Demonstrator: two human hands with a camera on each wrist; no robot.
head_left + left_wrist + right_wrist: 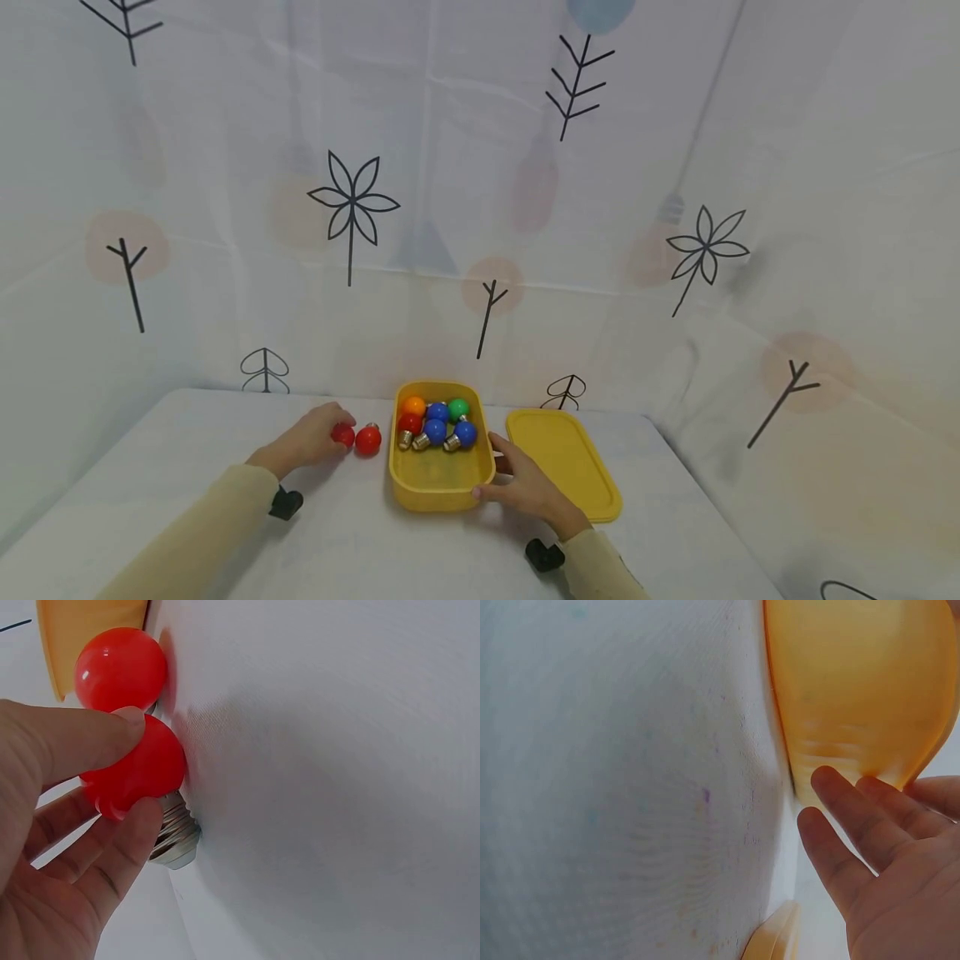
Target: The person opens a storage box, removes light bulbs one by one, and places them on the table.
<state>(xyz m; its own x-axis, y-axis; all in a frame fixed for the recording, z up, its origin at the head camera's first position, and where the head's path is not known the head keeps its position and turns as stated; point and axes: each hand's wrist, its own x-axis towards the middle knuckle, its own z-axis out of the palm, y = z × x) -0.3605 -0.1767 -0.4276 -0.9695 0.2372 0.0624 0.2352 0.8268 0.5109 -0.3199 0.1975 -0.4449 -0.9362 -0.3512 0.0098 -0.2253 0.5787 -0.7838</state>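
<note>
My left hand (306,439) pinches a red light bulb (146,769) between thumb and fingers, left of the yellow container. In the left wrist view the bulb's metal screw base points down, close to the white cloth. A second red bulb (368,441) lies right beside it, between my hand and the container. The yellow container (435,500) holds several bulbs, blue, red, orange and green, gathered toward its far end. At its right side is my right hand (528,487), thumb by the near corner and fairly straight fingers (870,825) against the wall.
A yellow lid (566,462) lies flat to the right of the container, just beyond my right hand. White cloth (360,550) covers the table. Behind its far edge hangs a pale curtain (420,317) with plant drawings.
</note>
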